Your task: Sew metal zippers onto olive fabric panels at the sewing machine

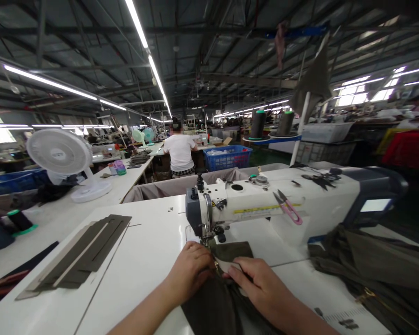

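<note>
A white sewing machine point(251, 200) with a dark head end stands in front of me. Dark olive fabric point(212, 302) lies under its needle area and hangs down toward me. My left hand point(192, 270) is closed on the fabric just left of the presser foot, fingers curled over its edge. On the right, my right hand point(256, 279) pinches a folded edge where a pale strip point(223, 265) shows. A small gold-coloured metal piece, perhaps part of a zipper, glints between the hands. The needle tip is hidden behind my left fingers.
Stacked olive fabric strips point(87, 253) lie at left, near a white fan point(61, 153) and thread spools point(19, 221). Pink-handled thread snips point(289, 209) rest against the machine. More olive fabric with a gold zipper point(380, 265) lies right. A person point(179, 151) sits ahead beside a blue basket point(226, 158).
</note>
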`<state>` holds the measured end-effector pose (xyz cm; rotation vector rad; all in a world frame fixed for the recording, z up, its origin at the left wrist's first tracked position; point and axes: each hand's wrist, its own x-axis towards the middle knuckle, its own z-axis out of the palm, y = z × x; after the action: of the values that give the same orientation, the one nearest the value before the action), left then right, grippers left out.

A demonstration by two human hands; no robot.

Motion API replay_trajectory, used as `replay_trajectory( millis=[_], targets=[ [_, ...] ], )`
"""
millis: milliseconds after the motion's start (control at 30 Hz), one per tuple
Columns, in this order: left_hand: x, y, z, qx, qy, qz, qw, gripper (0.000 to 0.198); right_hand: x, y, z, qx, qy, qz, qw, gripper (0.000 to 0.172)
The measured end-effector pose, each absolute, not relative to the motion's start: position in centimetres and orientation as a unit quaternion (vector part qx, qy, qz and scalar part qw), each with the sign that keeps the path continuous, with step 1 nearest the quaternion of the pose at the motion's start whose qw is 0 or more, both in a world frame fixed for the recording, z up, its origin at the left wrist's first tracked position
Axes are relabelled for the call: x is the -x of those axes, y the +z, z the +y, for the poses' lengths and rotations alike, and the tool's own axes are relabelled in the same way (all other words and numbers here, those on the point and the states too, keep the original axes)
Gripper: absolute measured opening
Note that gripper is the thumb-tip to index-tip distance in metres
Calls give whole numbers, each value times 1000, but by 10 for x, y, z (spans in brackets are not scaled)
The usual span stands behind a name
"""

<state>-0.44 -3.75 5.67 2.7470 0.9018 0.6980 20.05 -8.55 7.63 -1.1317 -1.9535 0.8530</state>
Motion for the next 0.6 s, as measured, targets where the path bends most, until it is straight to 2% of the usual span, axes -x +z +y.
replay_trajectory(
  millis=[100, 233, 333, 467, 533, 600],
  targets=[
    [8, 58, -27, -919, 213, 325, 69, 15, -202, 81, -83, 436, 319, -763, 354, 36],
    [3, 57, -31, -914, 271, 294, 71, 11, -203, 84, -80, 435, 328, -755, 364, 35],
    [-6, 56, -36, -911, 298, 274, 73, 14, -203, 88, -76, 444, 289, -768, 360, 34],
    [-11, 49, -32, -906, 300, 295, 52, 15, -200, 89, -75, 469, 120, -801, 352, 33],
    [-9, 46, -27, -899, 315, 305, 18, 14, -194, 85, -82, 442, 0, -812, 380, 29],
    [-5, 44, -23, -886, 340, 315, -16, 16, -182, 78, -96, 391, -58, -829, 395, 24]
  ],
)
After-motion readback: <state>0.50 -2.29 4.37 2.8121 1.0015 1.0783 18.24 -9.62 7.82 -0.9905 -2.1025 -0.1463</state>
